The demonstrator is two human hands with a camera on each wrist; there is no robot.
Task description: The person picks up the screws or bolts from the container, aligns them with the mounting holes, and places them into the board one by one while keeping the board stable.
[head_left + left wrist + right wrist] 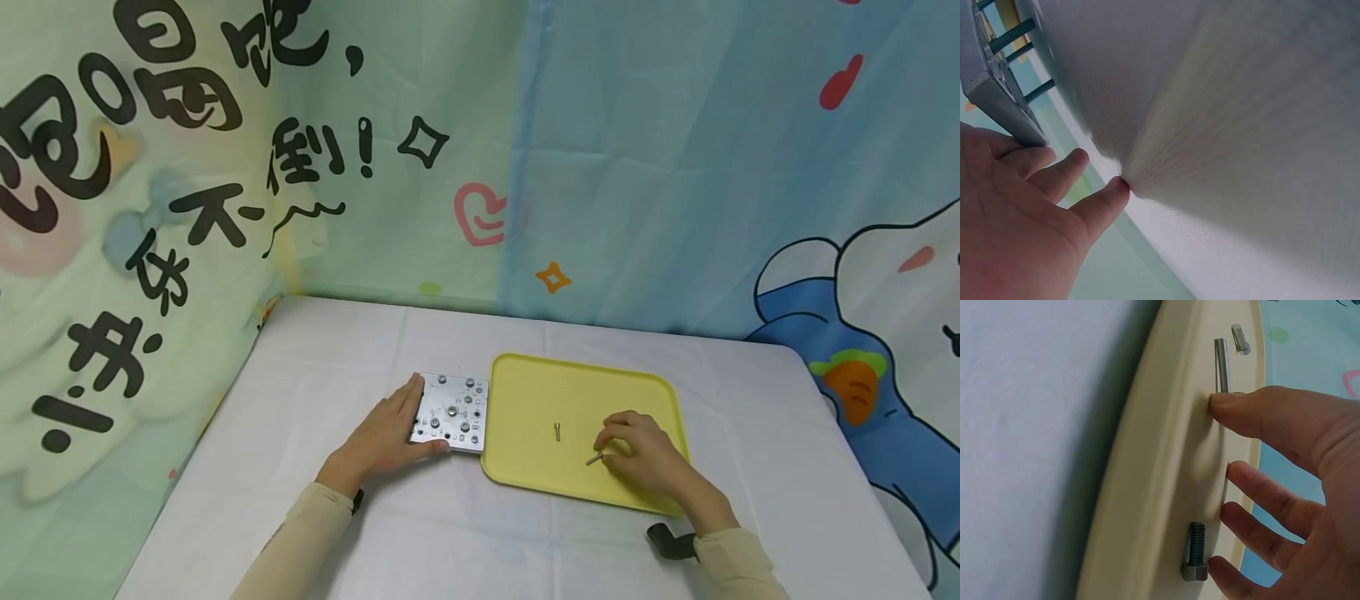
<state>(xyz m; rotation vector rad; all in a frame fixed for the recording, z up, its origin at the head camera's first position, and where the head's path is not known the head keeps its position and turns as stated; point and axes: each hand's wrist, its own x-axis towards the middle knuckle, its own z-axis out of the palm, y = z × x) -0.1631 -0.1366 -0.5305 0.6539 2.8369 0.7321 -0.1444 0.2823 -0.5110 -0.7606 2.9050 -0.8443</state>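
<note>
1. Your left hand (390,433) is gripping the metal plate (448,400) at its left side: the thumb is resting along the near edge, while the fingers are lying along the left edge up to the far corner.
2. The plate is sitting face up beside the left end of the yellow tray (525,467), with screw heads showing across its top. In the left wrist view, threaded shanks are sticking out of its underside, and one of your fingertips is pressing into the white tablecloth (465,533).
3. Your right hand (648,457) is reaching over the right half of the tray and is pinching a silver screw (594,459) at the thumb; the finger behind it is mostly hidden in the right wrist view. The shank is pointing out past your thumb tip, toward the left and the near side.
4. Your other right fingers are spreading loosely over the tray.
5. A second screw (557,432) is lying on the tray to the left of that hand, apart from your fingers.
6. A dark bolt (1196,550) is lying on the tray beneath the right hand, just beside a fingertip.
7. Behind the table, a printed backdrop (615,167) is hanging.
</note>
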